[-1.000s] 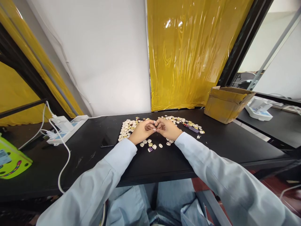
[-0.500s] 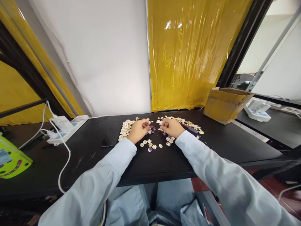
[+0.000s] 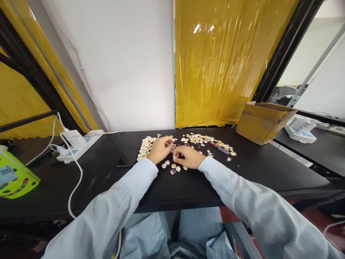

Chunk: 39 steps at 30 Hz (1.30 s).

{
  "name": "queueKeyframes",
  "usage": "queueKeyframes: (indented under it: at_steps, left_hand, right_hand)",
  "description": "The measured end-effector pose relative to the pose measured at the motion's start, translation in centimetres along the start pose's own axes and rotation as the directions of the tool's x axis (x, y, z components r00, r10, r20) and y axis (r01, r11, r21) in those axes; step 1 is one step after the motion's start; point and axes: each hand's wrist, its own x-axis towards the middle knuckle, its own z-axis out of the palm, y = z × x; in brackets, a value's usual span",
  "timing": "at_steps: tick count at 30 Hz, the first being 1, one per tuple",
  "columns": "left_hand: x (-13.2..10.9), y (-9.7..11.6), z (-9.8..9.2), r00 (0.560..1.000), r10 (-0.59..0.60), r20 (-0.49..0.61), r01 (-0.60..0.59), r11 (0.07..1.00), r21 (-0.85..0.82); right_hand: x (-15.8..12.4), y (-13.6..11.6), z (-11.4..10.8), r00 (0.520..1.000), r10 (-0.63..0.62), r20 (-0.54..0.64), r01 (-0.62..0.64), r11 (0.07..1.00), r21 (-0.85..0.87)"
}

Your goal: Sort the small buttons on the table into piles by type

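Small cream and white button-like pieces lie on a black table [image 3: 242, 172]. One pile [image 3: 145, 146] sits left of my hands, another spread [image 3: 205, 140] lies to the right, and a few loose pieces [image 3: 172, 167] lie near the table's front. My left hand [image 3: 159, 149] is curled with its fingertips pinched among the pieces by a small purple one. My right hand [image 3: 187, 157] rests on the table just right of it, fingers pinched on a small white piece. A purple pen-like tool [image 3: 219, 148] lies in the right spread.
A cardboard box [image 3: 262, 122] stands at the back right. A white power strip [image 3: 78, 144] with cables sits at the back left, and a green device [image 3: 13, 178] at the far left edge. A dark flat object [image 3: 125, 160] lies left of the pile. Yellow plastic sheeting hangs behind.
The hands were touching, parted, and have come close again. My right hand has moved nearer and to the left, down onto the loose pieces. The camera shifted slightly.
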Motion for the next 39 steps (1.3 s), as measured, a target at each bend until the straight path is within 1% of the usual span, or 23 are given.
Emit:
queueKeyframes:
  at_steps: [3,6,8,11,15,18,20,21,24,26,27,28,29,30,31,32,33,34,35,36,38,39]
  left_hand:
    - [-0.1,0.3,-0.1,1.0,0.004,0.026,-0.002,0.997,-0.077]
    - [-0.2,0.7,0.0,0.994,0.03,0.11,-0.004,0.974,-0.229]
    - [-0.4,0.9,0.2,0.983,0.055,0.173,0.002,0.95,-0.313]
    - [-0.5,1.2,0.4,0.977,0.079,0.199,0.001,0.927,-0.375]
    - [-0.5,1.4,0.4,0.978,0.078,0.194,-0.003,0.933,-0.36]
    - [-0.4,1.2,0.2,0.992,0.049,0.118,-0.011,0.953,-0.303]
    - [-0.3,1.0,0.0,0.998,0.021,0.051,-0.01,0.976,-0.219]
    - [-0.3,0.9,-0.1,0.999,0.013,0.034,-0.007,0.986,-0.167]
    - [-0.2,0.5,-0.4,0.999,0.011,0.047,-0.01,1.0,-0.02]
    - [-0.2,0.4,-0.4,0.999,0.015,0.04,-0.017,0.999,0.037]
    - [-0.2,0.3,-0.4,0.999,0.017,0.027,-0.019,0.999,0.051]
    - [-0.2,0.3,-0.4,1.0,0.019,0.014,-0.02,0.998,0.058]
    - [-0.1,0.2,-0.4,1.0,0.022,0.004,-0.022,0.998,0.059]
    - [-0.1,0.2,-0.4,1.0,0.024,-0.002,-0.024,0.998,0.058]
    - [-0.1,0.2,-0.4,1.0,0.026,-0.002,-0.026,0.998,0.057]
    - [-0.1,0.2,-0.3,1.0,0.027,-0.001,-0.027,0.998,0.056]
    - [-0.1,0.2,-0.3,1.0,0.028,0.001,-0.028,0.998,0.056]
    - [-0.1,0.2,-0.3,1.0,0.029,0.005,-0.029,0.998,0.056]
    - [-0.1,0.2,-0.2,1.0,0.03,0.01,-0.03,0.998,0.056]
    - [-0.1,0.3,-0.2,0.999,0.031,0.016,-0.032,0.998,0.056]
    - [-0.2,0.4,-0.2,0.999,0.041,0.028,-0.042,0.998,0.052]
    - [-0.2,0.5,-0.2,0.998,0.05,0.036,-0.052,0.997,0.05]
  right_hand:
    - [0.1,0.2,-0.4,0.988,0.117,-0.104,-0.11,0.991,0.071]
    - [0.3,0.5,-1.0,0.942,0.242,-0.233,-0.183,0.951,0.247]
    - [0.5,0.7,-1.3,0.912,0.302,-0.279,-0.196,0.916,0.351]
    - [0.6,1.0,-1.5,0.893,0.347,-0.289,-0.208,0.884,0.418]
    - [0.6,1.3,-1.7,0.898,0.354,-0.261,-0.203,0.861,0.467]
    - [0.6,1.8,-2.1,0.876,0.396,-0.275,-0.25,0.86,0.445]
    - [0.4,2.3,-2.5,0.853,0.435,-0.289,-0.31,0.867,0.39]
    - [0.3,2.5,-2.6,0.844,0.449,-0.293,-0.343,0.872,0.348]
    - [-0.1,3.0,-2.9,0.827,0.474,-0.301,-0.438,0.88,0.183]
    - [-0.2,2.9,-2.9,0.825,0.472,-0.311,-0.467,0.879,0.095]
    - [-0.2,2.7,-2.8,0.833,0.456,-0.315,-0.459,0.886,0.07]
    - [-0.2,2.4,-2.8,0.852,0.424,-0.307,-0.428,0.902,0.059]
    - [-0.2,2.1,-2.8,0.885,0.378,-0.274,-0.375,0.925,0.064]
    - [-0.2,1.8,-2.7,0.923,0.323,-0.209,-0.312,0.946,0.087]
    - [-0.3,1.4,-2.7,0.956,0.27,-0.114,-0.256,0.958,0.126]
    - [-0.3,1.2,-2.8,0.974,0.228,-0.001,-0.224,0.959,0.174]
    - [-0.4,0.9,-2.8,0.973,0.202,0.115,-0.223,0.95,0.22]
    - [-0.5,0.8,-2.9,0.956,0.194,0.221,-0.248,0.935,0.255]
    - [-0.6,0.7,-2.9,0.931,0.2,0.304,-0.287,0.917,0.277]
    - [-0.7,0.7,-3.0,0.908,0.212,0.362,-0.325,0.9,0.289]
    - [-0.9,0.7,-3.1,0.88,0.233,0.413,-0.37,0.882,0.29]
    - [-0.9,0.8,-3.1,0.881,0.24,0.408,-0.373,0.883,0.284]
